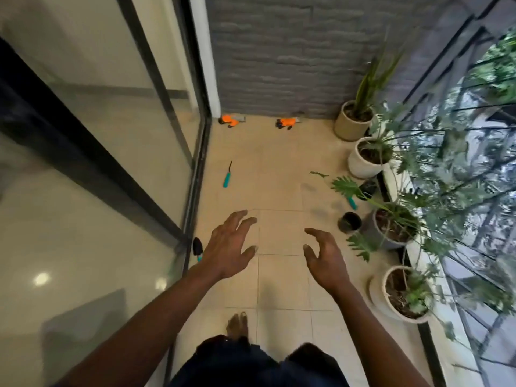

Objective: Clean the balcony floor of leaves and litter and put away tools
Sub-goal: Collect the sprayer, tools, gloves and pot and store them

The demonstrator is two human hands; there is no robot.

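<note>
While both arms reach out over tiled floor [279,169], left grip [229,247] and right grip [325,255] spread loose, holding nothing. Ahead, teal-handled tool [227,174] lies near glass door [111,135]; trowel [197,248] by door track, just beside left wrist. Another teal handle [352,203], perhaps a tool, half under leaves [344,188] near black pot [349,222]. At far wall, orange items [229,120].

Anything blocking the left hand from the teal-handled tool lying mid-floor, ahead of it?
Nothing visible. Only bare tile lies between the left hand and the teal-handled tool. The small trowel sits by the door frame, off that line.
</note>
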